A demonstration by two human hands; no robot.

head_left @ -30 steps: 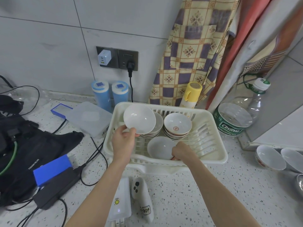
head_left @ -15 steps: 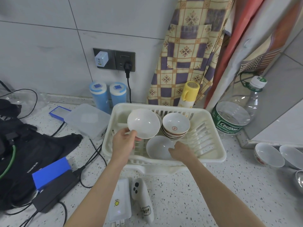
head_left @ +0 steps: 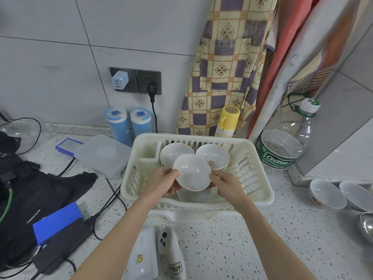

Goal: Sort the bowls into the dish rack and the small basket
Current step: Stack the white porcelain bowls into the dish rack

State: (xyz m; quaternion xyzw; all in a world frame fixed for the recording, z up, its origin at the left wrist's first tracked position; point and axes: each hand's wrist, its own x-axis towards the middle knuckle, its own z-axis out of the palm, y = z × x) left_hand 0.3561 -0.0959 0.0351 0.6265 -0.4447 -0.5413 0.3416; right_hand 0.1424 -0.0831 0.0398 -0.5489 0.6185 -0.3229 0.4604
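White bowl (head_left: 191, 172) between both hands (head_left: 196, 183)

White bowl (head_left: 191, 172) tilted above rack (head_left: 260, 197)

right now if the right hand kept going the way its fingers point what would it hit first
The right hand points left, already touching the held white bowl; past it comes the left hand, though depth is hard to judge.

Glossy glazed white bowl (head_left: 192, 172); matt cream plastic dish rack (head_left: 260, 197); speckled, smooth counter (head_left: 252, 239), probably stone; clear plastic bottle (head_left: 282, 146); checked cloth apron (head_left: 222, 63).
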